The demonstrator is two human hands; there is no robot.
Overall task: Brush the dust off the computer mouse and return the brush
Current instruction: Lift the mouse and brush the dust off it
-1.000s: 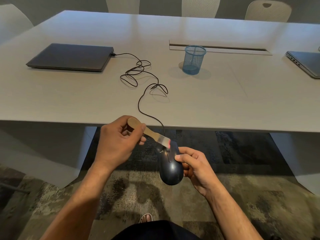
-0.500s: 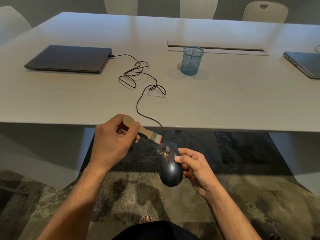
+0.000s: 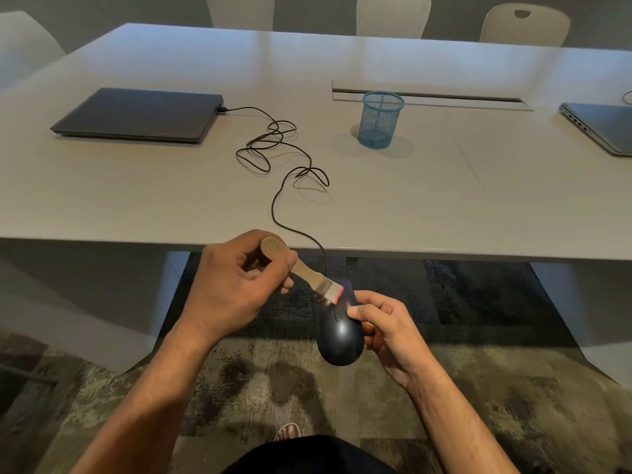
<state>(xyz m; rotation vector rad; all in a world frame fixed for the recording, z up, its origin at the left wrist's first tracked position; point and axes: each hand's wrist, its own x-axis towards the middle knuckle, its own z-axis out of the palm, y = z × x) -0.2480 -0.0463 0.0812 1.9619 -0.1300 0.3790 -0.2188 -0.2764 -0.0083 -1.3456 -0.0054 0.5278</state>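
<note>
We are in an office meeting room: a long grey table (image 3: 410,186) ringed by chairs (image 3: 393,15), two closed laptops (image 3: 140,114), a mesh pen cup (image 3: 380,119), carpet (image 3: 496,388) underfoot.

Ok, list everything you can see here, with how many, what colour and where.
table: one, pale grey, across the view
closed laptop: one, dark grey, far left of table
second laptop: one, silver, right edge, partly cut off
mesh pen cup: one, blue, upright mid-table
mouse cable: one, black, looped from closed laptop over table edge
chairs: at least four, white, around the table
computer mouse: one, dark blue, held below table edge
brush: one, wooden handle, pink-tipped bristles on mouse
left hand: holds brush
right hand: holds mouse
</note>
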